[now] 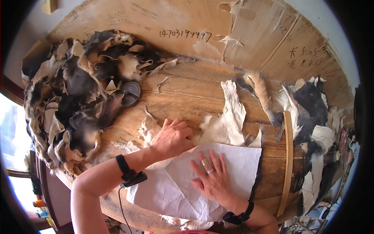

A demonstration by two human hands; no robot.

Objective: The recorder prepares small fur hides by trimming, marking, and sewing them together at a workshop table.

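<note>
A creased white sheet (167, 191), paper or thin cloth, lies over a pale piece of hide (228, 121) on the wooden table. My right hand (212, 179) rests flat on the sheet with its fingers apart and rings on one finger. At the sheet's upper left edge, my left hand (173, 136) is closed, its fingers curled against the hide. Whatever sits inside those fingers is hidden. Ragged, furry hide edges (148, 128) stick out beside the left hand. Both wrists wear black bands, and a cable hangs from the left one.
A big heap of dark and tan fur scraps (78, 89) fills the left side, with a round black lid (131, 93) at its edge. On the right lie a long wooden strip (287, 163) and more fur pieces (311, 101). Marked cardboard (187, 23) stands behind the table (183, 93).
</note>
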